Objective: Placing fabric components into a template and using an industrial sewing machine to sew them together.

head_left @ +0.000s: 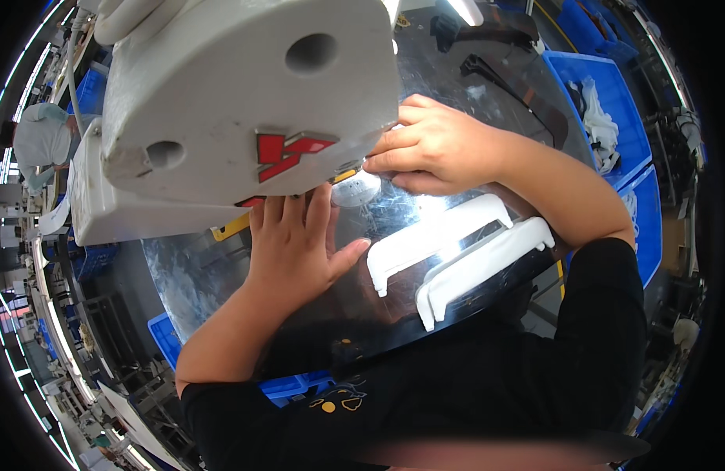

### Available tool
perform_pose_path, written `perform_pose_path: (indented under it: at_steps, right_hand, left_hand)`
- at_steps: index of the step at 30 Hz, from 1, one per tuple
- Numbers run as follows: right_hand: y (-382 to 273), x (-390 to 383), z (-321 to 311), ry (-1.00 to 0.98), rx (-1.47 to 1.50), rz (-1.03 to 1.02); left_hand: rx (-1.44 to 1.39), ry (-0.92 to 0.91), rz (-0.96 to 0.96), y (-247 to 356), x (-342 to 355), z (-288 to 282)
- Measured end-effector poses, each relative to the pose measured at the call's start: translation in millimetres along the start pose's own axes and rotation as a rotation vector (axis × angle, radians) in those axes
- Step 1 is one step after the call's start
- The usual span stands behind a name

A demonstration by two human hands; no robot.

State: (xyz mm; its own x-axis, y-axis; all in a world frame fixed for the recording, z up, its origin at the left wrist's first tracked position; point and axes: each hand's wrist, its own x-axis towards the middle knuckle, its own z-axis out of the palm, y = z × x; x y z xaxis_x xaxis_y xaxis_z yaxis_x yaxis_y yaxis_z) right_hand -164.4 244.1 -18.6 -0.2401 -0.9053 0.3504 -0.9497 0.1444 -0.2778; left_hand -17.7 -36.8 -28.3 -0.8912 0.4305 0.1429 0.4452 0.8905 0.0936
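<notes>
A big white sewing machine head [221,102] with a red emblem fills the upper left and hides the work area under it. My left hand [293,247] lies at its near edge, fingers stretched forward and thumb spread; the fingertips go out of sight under the machine. From the right, my right hand [437,149] reaches to the machine's end with fingers bent together, their tips partly hidden, so what they hold cannot be made out. Just below it is a round metal plate [357,189]. Two long white pieces with hooked ends, one near [488,263] and one farther [437,235], lie right of my left hand.
The shiny metal table [190,275] reflects the lamp light. Blue bins stand at the right, one holding white material [602,125]. Dark strap-like pieces [496,78] lie at the table's far side. Another person [42,141] is at the far left.
</notes>
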Motion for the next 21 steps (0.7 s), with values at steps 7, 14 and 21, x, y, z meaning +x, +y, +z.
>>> perform_pose_path:
  at_steps: [7, 14, 21]
  right_hand:
    - [-0.5, -1.4, 0.3, 0.006, -0.016, 0.016]
    - [7.6, -4.1, 4.8, 0.083, 0.005, -0.012]
    - [12.3, -8.9, 10.6, 0.159, -0.062, 0.024]
  left_hand:
    - [0.081, 0.134, 0.081, 2.7, 5.8, -3.2]
    - [0.076, 0.032, 0.043, 6.9, -0.1, -7.2]
    - [0.077, 0.094, 0.124, 13.2, -3.4, -3.7]
